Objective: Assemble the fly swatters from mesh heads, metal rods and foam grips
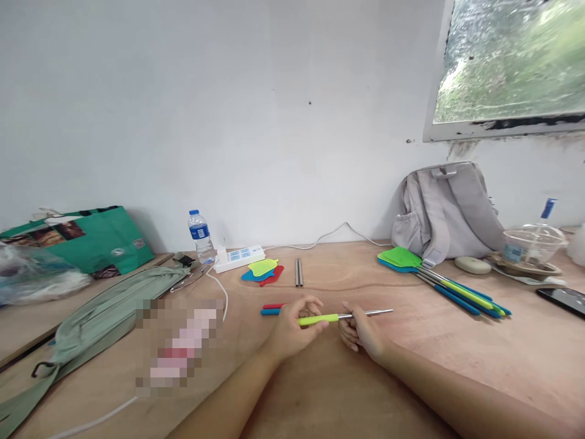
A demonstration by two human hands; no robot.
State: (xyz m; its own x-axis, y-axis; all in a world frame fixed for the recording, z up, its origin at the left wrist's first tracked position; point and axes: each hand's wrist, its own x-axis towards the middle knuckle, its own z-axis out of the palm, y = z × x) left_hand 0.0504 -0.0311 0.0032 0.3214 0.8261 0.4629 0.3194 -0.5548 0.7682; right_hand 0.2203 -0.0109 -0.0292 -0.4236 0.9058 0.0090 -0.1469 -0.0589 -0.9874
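One telescopic-looking fly-swatter handle, above the wooden table, lime grip held in left hand, steel shaft pinched in right hand; could slip should the light fingertip hold loosen.

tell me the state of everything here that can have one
left grip, closed on yellow handle
right grip, closed on metal rod
blue handle, lying, partly hidden
red handle, lying, partly hidden
swatter heads, loose, overlapping
spare rods, side by side
fly swatters, assembled, piled
water bottle, upright, capped
power strip, white plug in
backpack, upright
cup, upright, straw in
phone, flat, dark
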